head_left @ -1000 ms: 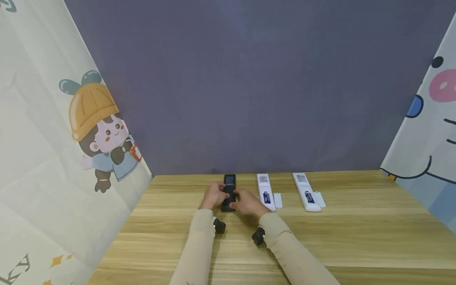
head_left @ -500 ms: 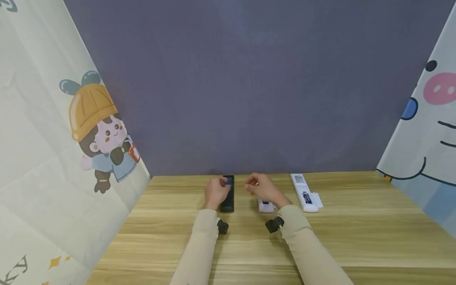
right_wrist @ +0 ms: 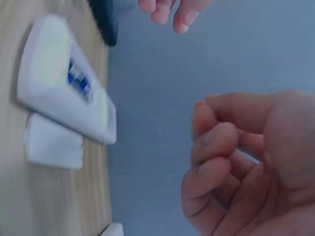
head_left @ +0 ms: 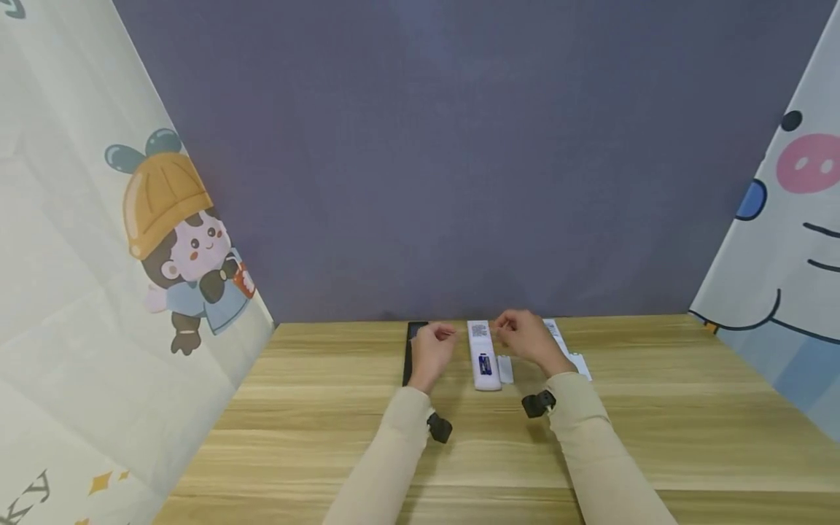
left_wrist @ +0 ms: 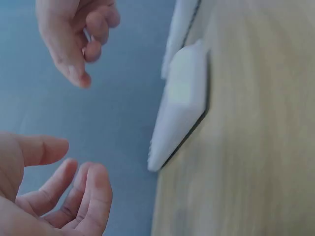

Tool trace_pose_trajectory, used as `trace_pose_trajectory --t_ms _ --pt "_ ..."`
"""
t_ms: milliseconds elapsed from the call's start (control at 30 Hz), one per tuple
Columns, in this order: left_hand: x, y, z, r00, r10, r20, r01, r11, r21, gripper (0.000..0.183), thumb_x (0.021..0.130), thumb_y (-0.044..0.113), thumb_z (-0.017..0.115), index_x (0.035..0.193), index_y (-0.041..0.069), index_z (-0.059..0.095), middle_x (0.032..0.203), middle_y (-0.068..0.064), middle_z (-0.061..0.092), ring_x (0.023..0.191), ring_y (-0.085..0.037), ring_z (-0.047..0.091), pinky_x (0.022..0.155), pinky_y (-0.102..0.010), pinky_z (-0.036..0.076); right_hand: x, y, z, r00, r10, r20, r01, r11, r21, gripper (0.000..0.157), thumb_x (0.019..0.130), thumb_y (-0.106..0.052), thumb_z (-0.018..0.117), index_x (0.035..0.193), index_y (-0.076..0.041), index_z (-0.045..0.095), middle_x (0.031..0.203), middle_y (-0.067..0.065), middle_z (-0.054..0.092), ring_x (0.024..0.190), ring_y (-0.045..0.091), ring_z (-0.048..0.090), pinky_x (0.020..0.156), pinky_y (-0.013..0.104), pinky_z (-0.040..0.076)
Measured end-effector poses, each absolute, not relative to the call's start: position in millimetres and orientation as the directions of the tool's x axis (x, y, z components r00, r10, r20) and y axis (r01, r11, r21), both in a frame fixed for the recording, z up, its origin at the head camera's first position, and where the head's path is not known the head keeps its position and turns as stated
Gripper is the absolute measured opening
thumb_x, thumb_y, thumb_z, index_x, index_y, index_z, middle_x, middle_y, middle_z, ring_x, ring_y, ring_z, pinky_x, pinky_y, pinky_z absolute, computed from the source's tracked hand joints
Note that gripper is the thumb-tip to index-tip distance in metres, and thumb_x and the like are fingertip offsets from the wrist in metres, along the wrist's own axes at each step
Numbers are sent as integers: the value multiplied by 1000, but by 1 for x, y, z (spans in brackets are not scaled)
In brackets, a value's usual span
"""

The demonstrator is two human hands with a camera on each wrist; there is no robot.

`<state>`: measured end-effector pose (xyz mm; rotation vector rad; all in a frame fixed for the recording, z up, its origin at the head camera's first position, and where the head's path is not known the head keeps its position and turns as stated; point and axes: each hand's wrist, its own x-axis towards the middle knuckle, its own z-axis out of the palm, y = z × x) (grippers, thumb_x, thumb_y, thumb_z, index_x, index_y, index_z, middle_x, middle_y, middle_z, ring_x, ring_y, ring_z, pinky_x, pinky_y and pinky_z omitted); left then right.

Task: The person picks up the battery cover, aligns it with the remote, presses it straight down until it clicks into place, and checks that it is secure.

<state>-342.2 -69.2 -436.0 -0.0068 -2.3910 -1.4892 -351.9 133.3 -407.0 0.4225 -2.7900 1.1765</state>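
Note:
In the head view my left hand (head_left: pixel 432 355) hovers between a black remote control (head_left: pixel 408 359) and the middle white remote control (head_left: pixel 486 379), partly hiding the black one. Its fingers are loosely bent with nothing between them, as the left wrist view shows. On the other side of the middle remote my right hand (head_left: pixel 530 341) is raised, thumb and index tips together, nothing visible in the pinch. The middle remote lies back up with a blue battery (head_left: pixel 485 364) in its uncovered compartment. Beside it lies its white battery cover (right_wrist: pixel 54 142).
Another white remote (head_left: pixel 555 332) lies to the right, mostly behind my right hand, with a second white cover (head_left: pixel 580 364) beside it. The wooden table (head_left: pixel 315 437) ends at a grey backdrop (head_left: pixel 459 160). Printed cartoon sheets hang on both sides.
Both hands have left the black remote, the right one first, and moved rightward to either side of the middle white remote. The remotes stay on the table.

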Motion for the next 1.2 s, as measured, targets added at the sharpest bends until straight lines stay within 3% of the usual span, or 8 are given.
trace_pose_trajectory --t_ms 167,367,500,600,700,900,1200 --pt "-341 -52 -443 -966 -151 212 106 516 850 12 86 17 77 95 9 79 84 -2 75 74 -10 65 69 -26 51 -354 139 -414 -967 -227 112 -247 745 -620 17 97 -12 59 105 -1 70 73 8 68 59 16 60 57 31 47" --pt "-339 -38 -450 -991 -118 63 -16 578 816 17 87 25 78 98 12 78 92 -1 76 83 -16 66 73 -31 52 -350 143 -426 -978 -209 -24 -144 747 -649 16 95 -7 57 106 1 66 66 10 65 51 14 55 54 29 45" --pt "-343 -33 -454 -989 -137 51 -42 604 796 14 88 25 76 83 11 76 80 0 72 78 -19 61 68 -31 47 -348 142 -434 -976 -204 -72 -106 740 -664 9 95 -6 60 101 0 64 57 4 59 48 13 51 51 28 43" --pt "-349 -29 -456 -986 -154 69 -45 630 776 25 86 25 76 67 11 68 67 0 64 66 -20 56 59 -31 41 -347 140 -440 -978 -197 -69 -111 770 -629 4 91 -5 64 93 -2 62 55 1 56 49 13 51 52 28 42" --pt "-354 -25 -456 -982 -170 79 -52 651 757 31 84 26 77 62 12 61 64 -2 61 62 -21 54 55 -32 40 -346 137 -445 -981 -187 -46 -125 800 -587 6 86 -3 67 87 -3 61 57 1 57 52 14 54 53 28 43" --pt "-366 -17 -458 -971 -231 69 -109 674 731 27 80 30 80 71 10 66 69 -6 67 64 -21 60 57 -36 46 -345 134 -448 -983 -179 -40 -127 821 -557 8 85 -2 71 85 -1 63 65 5 62 57 16 58 55 28 46" --pt "-370 -9 -462 -961 -266 78 -154 747 647 36 71 36 88 79 9 66 74 -7 68 67 -23 61 59 -40 47 -344 132 -449 -983 -180 -32 -143 869 -474 7 86 -4 72 87 -2 66 76 6 66 63 17 61 66 31 52"
